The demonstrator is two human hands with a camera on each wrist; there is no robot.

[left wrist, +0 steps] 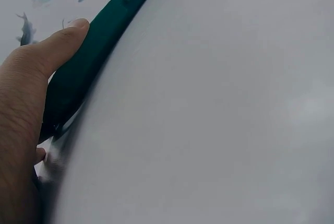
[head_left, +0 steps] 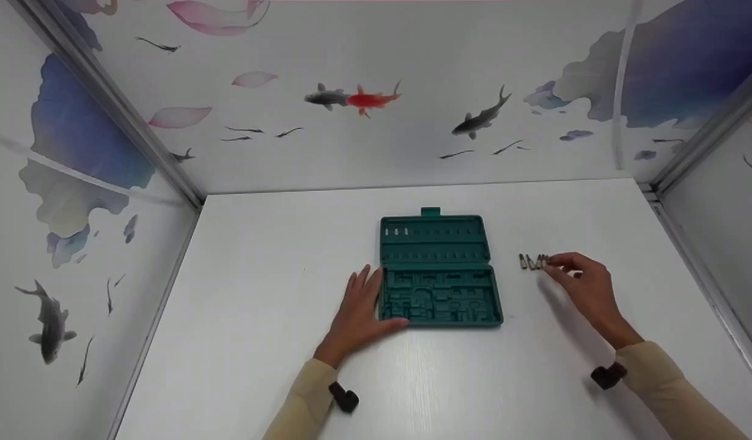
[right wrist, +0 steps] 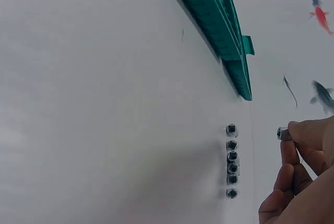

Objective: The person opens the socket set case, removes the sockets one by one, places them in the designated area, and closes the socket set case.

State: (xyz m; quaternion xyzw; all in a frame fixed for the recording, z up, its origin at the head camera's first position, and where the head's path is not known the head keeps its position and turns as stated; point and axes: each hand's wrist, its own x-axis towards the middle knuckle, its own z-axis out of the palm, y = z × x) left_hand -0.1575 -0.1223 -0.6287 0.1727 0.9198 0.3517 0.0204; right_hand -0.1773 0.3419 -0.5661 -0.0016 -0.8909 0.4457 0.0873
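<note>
A dark green tool case (head_left: pixel 436 267) lies unfolded on the table, its moulded slots facing up. My left hand (head_left: pixel 359 311) rests against its front left corner, fingers straight along the left side and thumb on the front edge. In the left wrist view the thumb (left wrist: pixel 68 41) touches the green wall. Between thumb and fingers, my right hand (right wrist: pixel 308 156) pinches a small metal socket (right wrist: pixel 283 133). Beside it, several more sockets (right wrist: pixel 232 156) stand in a row, right of the case. Three small light pieces (head_left: pixel 396 231) sit in the case's upper left slots.
The white table (head_left: pixel 278 256) meets a back wall (head_left: pixel 412 153) printed with fish and petals. Side panels with metal frame strips (head_left: pixel 706 275) enclose it left and right. A green latch tab (head_left: pixel 431 211) sticks out from the case's far edge.
</note>
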